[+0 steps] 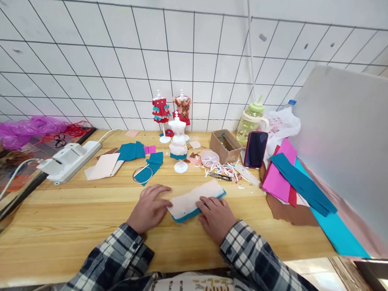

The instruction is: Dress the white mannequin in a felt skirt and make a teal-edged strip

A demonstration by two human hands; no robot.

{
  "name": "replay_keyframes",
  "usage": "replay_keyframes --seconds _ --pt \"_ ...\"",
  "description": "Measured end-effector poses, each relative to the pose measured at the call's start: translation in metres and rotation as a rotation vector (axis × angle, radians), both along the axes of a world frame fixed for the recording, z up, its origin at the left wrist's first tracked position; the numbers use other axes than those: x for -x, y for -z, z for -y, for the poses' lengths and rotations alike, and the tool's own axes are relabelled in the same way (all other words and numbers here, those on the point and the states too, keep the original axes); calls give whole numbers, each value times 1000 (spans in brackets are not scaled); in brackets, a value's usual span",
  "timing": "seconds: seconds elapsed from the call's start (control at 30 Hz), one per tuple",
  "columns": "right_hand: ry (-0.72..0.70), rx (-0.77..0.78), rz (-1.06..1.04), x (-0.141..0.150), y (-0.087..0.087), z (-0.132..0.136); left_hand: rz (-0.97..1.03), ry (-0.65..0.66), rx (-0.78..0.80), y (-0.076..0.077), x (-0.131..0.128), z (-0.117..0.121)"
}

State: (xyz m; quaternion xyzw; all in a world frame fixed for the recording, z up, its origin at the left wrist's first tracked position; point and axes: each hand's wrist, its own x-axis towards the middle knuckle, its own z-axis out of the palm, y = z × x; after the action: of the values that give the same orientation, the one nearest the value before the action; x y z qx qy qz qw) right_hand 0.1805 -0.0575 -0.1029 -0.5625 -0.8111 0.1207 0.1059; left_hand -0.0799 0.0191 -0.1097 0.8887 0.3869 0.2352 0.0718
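Observation:
A pale pink strip (192, 197) of paper or fabric lies on the wooden table, with a teal strip (186, 218) showing along its near edge and right end. At its left end, my left hand (149, 208) touches the corner with a fingertip, its fingers apart. My right hand (217, 218) rests on the right part of the strip, fingers stretched out and pressing it down. Just beyond stands a small white dress form (178, 133) with a pale wrap and a teal band at its lower edge.
Two dressed mini forms, one red (161, 109), one brown-topped (182, 106), stand behind. Nearby are a cardboard box (226, 146), a phone (255, 149), a green-lidded bottle (250, 123), scattered cotton-swab-like sticks (224, 170), coloured sheets (282, 171), teal pieces (131, 151) and a power strip (73, 162).

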Motion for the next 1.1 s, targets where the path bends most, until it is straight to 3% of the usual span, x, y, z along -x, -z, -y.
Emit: replay_keyframes --seconds 0.13,0.27,0.4,0.5,0.67,0.83,0.97,1.1 --pt "193 60 -22 8 -3 0 100 -369 34 8 11 -11" --pt "178 7 45 1 -11 -1 54 -407 164 8 4 -5" --pt "241 78 136 0 -11 9 -124 -501 214 -2 -16 1" --pt "165 156 47 9 -6 19 -197 -561 237 -10 -33 -9" --pt "111 286 -186 18 0 29 -166 -506 170 -3 -53 -32" --pt "66 242 -351 4 -4 22 -60 -319 181 11 -48 -39" --pt "90 93 -317 -13 -9 -25 -54 -135 204 9 -45 -36" --pt "187 -5 -258 -20 3 -91 -61 -74 208 5 -45 -31"
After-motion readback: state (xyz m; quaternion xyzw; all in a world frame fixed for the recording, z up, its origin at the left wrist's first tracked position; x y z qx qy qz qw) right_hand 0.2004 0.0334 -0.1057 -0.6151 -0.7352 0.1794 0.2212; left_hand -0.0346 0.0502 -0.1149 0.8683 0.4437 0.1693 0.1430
